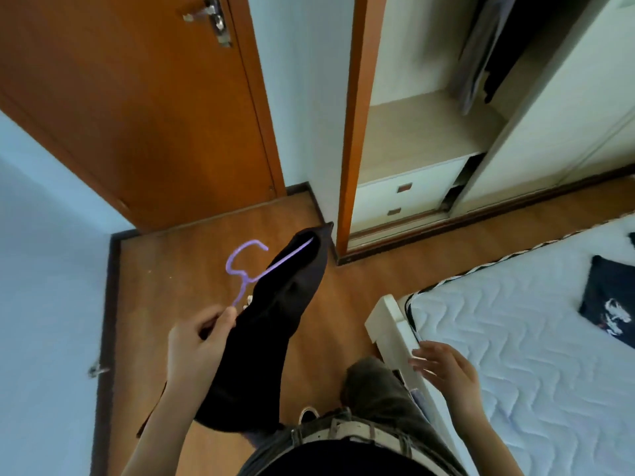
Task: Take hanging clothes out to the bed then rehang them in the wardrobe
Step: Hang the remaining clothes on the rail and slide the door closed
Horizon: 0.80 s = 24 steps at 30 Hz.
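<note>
Head view, looking down between an open wardrobe [429, 139] and a bed [515, 338]. The left hand [199, 341] is closed around the lower end of a purple hanger [247, 262], whose hook points up and away from the person; a dark garment [271, 334] is draped over the hanger and hangs down past the wrist toward the wooden floor [206, 245]. The right hand [446, 369] is empty, fingers spread, hovering just above the white bed frame [388, 317] at the corner of the mattress. A second dark garment with a pale print [608, 304] lies flat on the mattress, apart from both hands. Inside the wardrobe, a few dark and grey clothes [488, 46] hang at the upper right; the rail itself is out of view. Judged from the hanger held toward the wardrobe opening, the step in hand is probably the rehanging of this garment, though carrying it to the bed cannot be excluded. The next move would call for raising the hook to the rail with the garment kept from sliding off.
</note>
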Tool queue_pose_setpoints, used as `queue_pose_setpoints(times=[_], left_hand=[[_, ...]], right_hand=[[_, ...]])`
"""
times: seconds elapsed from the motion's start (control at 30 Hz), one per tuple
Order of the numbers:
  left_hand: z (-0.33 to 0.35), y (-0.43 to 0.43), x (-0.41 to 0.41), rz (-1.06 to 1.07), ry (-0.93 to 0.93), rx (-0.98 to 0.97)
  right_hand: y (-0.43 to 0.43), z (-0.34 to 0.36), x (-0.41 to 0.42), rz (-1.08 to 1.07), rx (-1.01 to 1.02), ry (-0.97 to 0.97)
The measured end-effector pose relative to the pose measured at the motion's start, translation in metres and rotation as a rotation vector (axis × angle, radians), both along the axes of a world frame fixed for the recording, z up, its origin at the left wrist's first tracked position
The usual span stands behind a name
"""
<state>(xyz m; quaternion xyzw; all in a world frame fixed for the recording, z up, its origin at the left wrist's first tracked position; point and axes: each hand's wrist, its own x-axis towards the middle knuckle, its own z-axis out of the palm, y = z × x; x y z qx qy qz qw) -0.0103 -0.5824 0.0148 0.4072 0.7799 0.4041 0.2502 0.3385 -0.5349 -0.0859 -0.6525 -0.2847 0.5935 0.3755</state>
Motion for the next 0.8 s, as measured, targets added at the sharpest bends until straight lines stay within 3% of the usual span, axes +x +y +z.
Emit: queue_pose_setpoints(times=[0.4,0.53,0.8], left_hand=[[-0.026,0.273,0.006,-0.177,-0.048,-0.051],[-0.012,0.354,0.029,-0.375,0.009,-0.065],[-0.005,0.531,0.104,-0.775,-0.102,-0.064]], right_hand=[[0.252,-0.001,0.007,-0.211,0.086,-0.026],[0.317,0.010,0.022,-0.272,0.096,-0.034],[0.379,-0.001,0.053,-0.582,0.046,-0.023]])
